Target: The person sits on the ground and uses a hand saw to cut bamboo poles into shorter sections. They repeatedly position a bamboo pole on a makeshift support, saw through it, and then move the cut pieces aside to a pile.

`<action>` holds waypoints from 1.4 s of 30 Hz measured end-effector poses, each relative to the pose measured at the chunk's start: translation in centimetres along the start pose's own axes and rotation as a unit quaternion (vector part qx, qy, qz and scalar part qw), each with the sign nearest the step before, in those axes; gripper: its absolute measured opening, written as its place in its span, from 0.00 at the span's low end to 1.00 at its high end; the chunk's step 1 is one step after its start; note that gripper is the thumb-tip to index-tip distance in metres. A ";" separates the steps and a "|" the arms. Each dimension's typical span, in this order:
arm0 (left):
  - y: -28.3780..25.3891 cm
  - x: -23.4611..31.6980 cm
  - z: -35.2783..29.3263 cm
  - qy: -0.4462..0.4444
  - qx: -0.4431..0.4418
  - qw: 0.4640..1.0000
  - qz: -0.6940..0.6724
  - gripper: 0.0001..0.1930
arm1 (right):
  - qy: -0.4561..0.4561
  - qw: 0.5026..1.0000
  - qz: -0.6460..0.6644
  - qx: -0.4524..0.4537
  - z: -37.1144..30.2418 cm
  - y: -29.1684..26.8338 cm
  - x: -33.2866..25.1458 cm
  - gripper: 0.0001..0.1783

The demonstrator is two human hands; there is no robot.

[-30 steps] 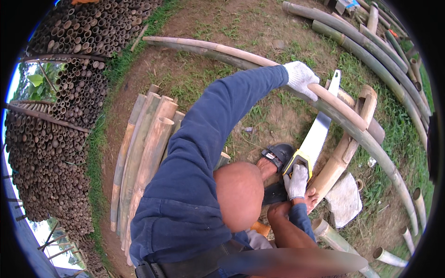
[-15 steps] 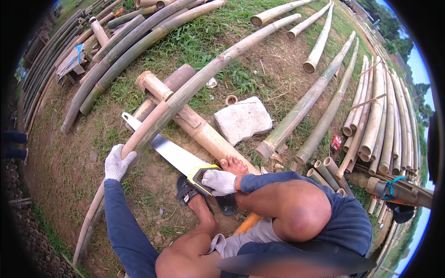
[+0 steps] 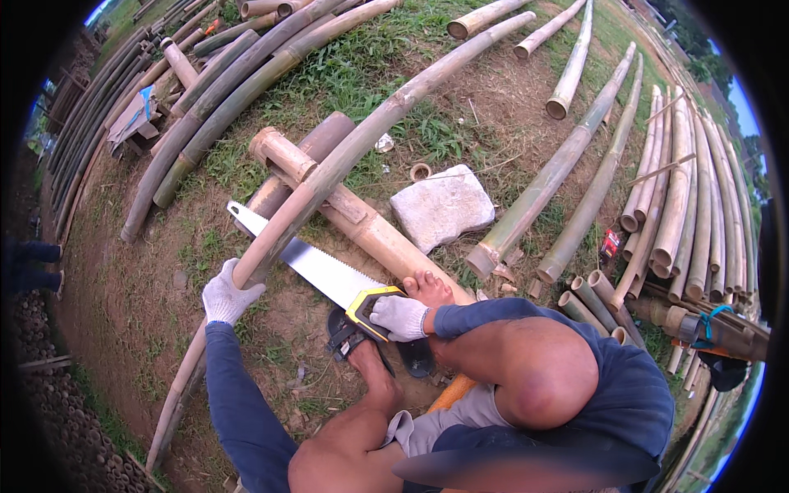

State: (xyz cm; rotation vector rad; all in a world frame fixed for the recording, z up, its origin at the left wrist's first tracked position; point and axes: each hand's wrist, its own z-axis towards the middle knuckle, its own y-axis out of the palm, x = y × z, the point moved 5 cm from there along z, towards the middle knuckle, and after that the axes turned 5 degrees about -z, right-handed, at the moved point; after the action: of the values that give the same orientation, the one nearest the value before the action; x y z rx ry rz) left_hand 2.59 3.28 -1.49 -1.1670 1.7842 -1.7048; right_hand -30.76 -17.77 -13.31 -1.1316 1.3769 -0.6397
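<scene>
My left hand [image 3: 228, 296], in a white knit glove, is wrapped round a long bamboo pole [image 3: 329, 175] that runs from lower left to upper right. In my right hand [image 3: 400, 317], also gloved, is the black-and-yellow handle of a hand saw [image 3: 325, 273]. The saw's blade passes beneath the pole, its tip showing on the far side. Farther along, the pole lies across a thick bamboo support [image 3: 374, 236] with a notched end. My bare right foot [image 3: 429, 287] presses on the near part of that support.
A white stone block [image 3: 442, 208] sits right of the support, beside a small bamboo ring [image 3: 420, 172]. Bamboo poles [image 3: 682, 189] lie stacked at right, more [image 3: 246, 99] at upper left. A sandal [image 3: 345, 333] is on my left foot. Another person's legs [image 3: 33, 267] show at the left edge.
The whole view has shifted slightly, so things sit a little farther right in the picture. Both hands keep their grips; no clear movement of saw against pole shows.
</scene>
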 end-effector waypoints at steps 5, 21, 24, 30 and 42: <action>1.4 -1.5 -2.0 0.019 0.079 0.997 0.006 0.37 | -0.039 0.999 0.021 -0.003 0.2 1.5 -0.5 0.20; 2.4 -2.7 -9.4 0.120 0.322 0.936 0.074 0.31 | -0.091 0.992 0.002 -0.086 0.6 2.9 -0.9 0.25; 2.2 -3.1 -10.5 0.038 0.250 0.963 0.097 0.31 | -0.082 0.992 0.014 -0.096 0.5 3.0 -0.8 0.25; -0.5 -4.4 -11.1 0.048 0.114 0.992 0.028 0.31 | -0.091 0.993 0.002 -0.081 0.7 2.9 -1.1 0.23; -5.1 -5.0 -4.8 0.072 0.070 0.995 0.013 0.23 | -0.100 0.991 -0.001 -0.084 0.7 3.1 -1.0 0.26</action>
State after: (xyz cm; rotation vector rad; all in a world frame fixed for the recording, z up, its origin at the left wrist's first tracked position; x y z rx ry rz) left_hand 3.18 10.68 2.91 -0.9815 1.7197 -1.9082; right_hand -31.05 -15.52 -15.71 -1.2942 1.2739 -0.4040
